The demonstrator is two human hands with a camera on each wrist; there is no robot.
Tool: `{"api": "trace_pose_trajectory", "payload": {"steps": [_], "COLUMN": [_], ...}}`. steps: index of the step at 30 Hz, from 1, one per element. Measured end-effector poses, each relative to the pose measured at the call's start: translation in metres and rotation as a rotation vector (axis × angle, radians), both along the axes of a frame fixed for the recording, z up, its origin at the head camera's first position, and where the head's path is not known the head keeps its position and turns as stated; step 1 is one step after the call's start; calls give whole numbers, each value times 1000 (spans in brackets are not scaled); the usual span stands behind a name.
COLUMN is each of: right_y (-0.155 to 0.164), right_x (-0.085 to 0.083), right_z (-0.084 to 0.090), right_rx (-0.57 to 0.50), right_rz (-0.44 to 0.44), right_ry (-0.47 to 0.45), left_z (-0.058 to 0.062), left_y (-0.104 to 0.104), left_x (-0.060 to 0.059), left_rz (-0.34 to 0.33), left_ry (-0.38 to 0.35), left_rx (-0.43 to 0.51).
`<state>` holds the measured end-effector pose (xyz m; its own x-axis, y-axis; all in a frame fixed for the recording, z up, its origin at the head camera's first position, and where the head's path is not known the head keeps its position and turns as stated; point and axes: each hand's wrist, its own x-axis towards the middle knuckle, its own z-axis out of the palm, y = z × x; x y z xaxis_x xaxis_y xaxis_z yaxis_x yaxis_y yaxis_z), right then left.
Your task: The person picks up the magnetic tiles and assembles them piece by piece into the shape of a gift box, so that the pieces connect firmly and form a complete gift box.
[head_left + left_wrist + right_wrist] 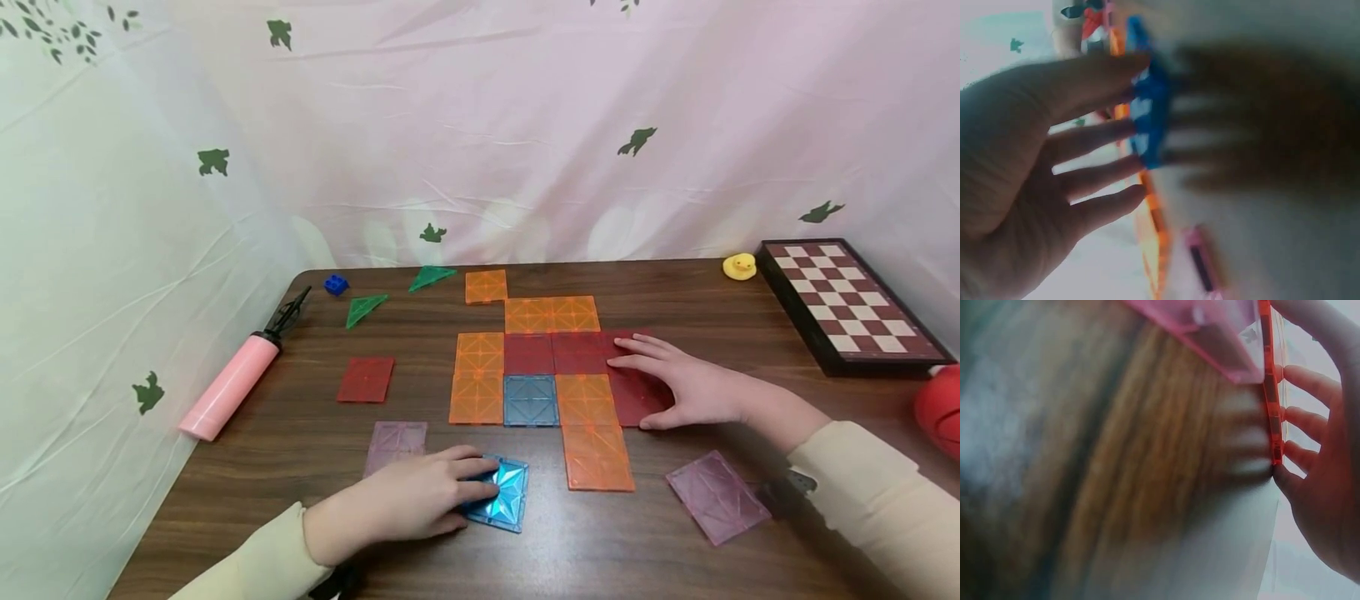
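Note:
In the head view my left hand [416, 497] rests its outstretched fingers on a shiny blue square magnetic tile [512, 492]. The thumb lies by that tile's near left corner. A pale purple tile [397, 437] sits just behind this hand. My right hand [686, 383], fingers spread, touches the red tiles [628, 400] at the right side of a flat tile layout. Its thumb tip is at the near edge of the lower red tile. Orange tiles [596, 458] and a duller blue tile [531, 400] make up the rest of the layout.
Loose red [365, 380], orange [486, 286], purple [717, 497] and green triangular tiles [366, 310] lie around. A pink hand pump [232, 383] and blue brick [336, 284] are left; a rubber duck [740, 266], checkerboard [847, 296] and red object [941, 408] right.

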<state>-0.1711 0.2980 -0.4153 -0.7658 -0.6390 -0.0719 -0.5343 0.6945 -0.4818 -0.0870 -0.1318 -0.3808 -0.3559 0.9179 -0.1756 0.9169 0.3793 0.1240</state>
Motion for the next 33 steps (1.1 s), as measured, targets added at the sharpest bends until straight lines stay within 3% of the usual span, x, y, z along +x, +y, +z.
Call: {"api": "trace_pose_trajectory", "payload": {"steps": [8,21,26,33], "right_y": [-1,-2,-1,-1], "right_x": [1,1,2,1], "right_z": [2,2,2,2], "right_rx": [-10,-1,-6,-5], "right_rz": [1,-6,-4,-5], "right_ry": [-9,-8,-5,-8], "left_z": [-12,-14,-16,-16], "left_y": [22,47,52,62], "left_x": [5,-7,-11,-18], "left_rz": [-14,-69,-58,-20], "left_ry": [162,322,347,289], "left_rx": [60,69,66,69]}}
